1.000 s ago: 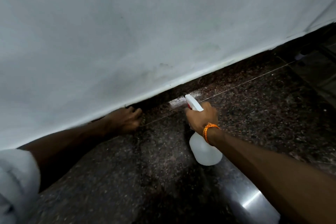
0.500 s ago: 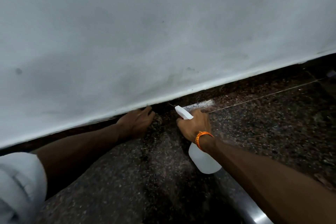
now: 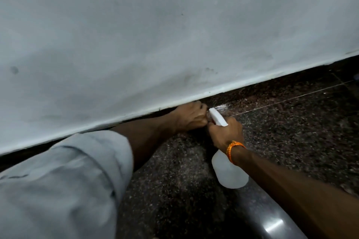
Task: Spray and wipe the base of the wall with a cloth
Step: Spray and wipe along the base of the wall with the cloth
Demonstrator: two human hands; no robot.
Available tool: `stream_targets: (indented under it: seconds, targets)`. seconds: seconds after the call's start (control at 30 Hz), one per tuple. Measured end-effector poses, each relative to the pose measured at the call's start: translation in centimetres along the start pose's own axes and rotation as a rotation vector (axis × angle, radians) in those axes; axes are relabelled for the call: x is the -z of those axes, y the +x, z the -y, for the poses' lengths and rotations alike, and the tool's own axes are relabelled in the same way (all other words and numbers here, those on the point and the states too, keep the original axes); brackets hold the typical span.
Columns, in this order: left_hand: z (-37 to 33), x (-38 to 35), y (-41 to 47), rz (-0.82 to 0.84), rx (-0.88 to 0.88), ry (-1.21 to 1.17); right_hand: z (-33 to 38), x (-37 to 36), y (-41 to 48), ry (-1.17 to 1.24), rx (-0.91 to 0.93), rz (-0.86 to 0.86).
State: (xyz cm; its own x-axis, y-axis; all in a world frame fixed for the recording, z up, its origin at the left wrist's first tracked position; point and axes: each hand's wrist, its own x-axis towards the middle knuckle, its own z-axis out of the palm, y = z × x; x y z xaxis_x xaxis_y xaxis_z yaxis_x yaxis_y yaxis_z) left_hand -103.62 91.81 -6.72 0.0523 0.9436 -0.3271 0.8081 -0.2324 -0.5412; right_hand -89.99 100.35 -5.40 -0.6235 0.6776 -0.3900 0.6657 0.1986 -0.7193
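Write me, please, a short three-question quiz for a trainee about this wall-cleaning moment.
1. True or false: the right hand grips the spray bottle, nozzle pointing towards the foot of the wall.
2. Where is the left hand? A) on the bottle; B) low down, at the foot of the wall, close beside the nozzle; C) raised high on the wall.
3. Fill in: the wristband on the right wrist is ___ in colour.

Key: 1 true; 2 B; 3 orange.
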Motion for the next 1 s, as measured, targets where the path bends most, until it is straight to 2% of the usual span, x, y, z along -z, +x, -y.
stream_targets:
  seconds: [0.13, 0.27, 0.37, 0.5, 0.6, 0.63, 0.7, 0.8, 0.93, 1.0]
  targets:
    - [-1.2, -1.1, -2.2, 0.126, -0.019, -0.024, -0.2, 1.0, 0.2, 0.031, -0.039, -0.039]
    - [-2.5, -5.3, -8.3, 0.224, 0.006, -0.055, 0.5, 1.9, -0.2, -0.072, 0.055, -0.01]
    - [-2.6, -5.2, -9.5, 0.197, 0.174, -0.117, 0.8, 1.1, 0.2, -0.101, 0.093, 0.017]
    - [-2.8, -3.9, -9.8, 0.163, 0.263, -0.232, 2.6, 0.7, 0.3, -0.103, 0.07, 0.03]
    - [-3.0, -4.2, -12.2, 0.275, 0.329, -0.314, 3.9, 0.9, 0.2, -0.138, 0.059, 0.045]
    - [-2.8, -3.7, -13.1, 0.366, 0.358, -0.367, 4.3, 1.0, -0.1, -0.147, 0.059, 0.056]
    - [-2.1, -2.1, -14.0, 0.521, 0.439, -0.594, 5.2, 1.2, -0.9, -0.158, 0.057, 0.062]
    - [-1.7, -0.1, -14.0, 0.452, 0.54, -0.726, 6.0, 1.3, -2.2, -0.133, -0.012, 0.075]
    - [-1.9, 0.2, -15.6, 0.303, 0.377, -0.638, 6.2, -0.3, -2.5, 0.16, -0.202, -0.002]
    - [-1.4, -0.5, -17.6, 0.294, 0.271, -0.549, 3.5, -3.1, -1.8, 0.274, -0.248, -0.036]
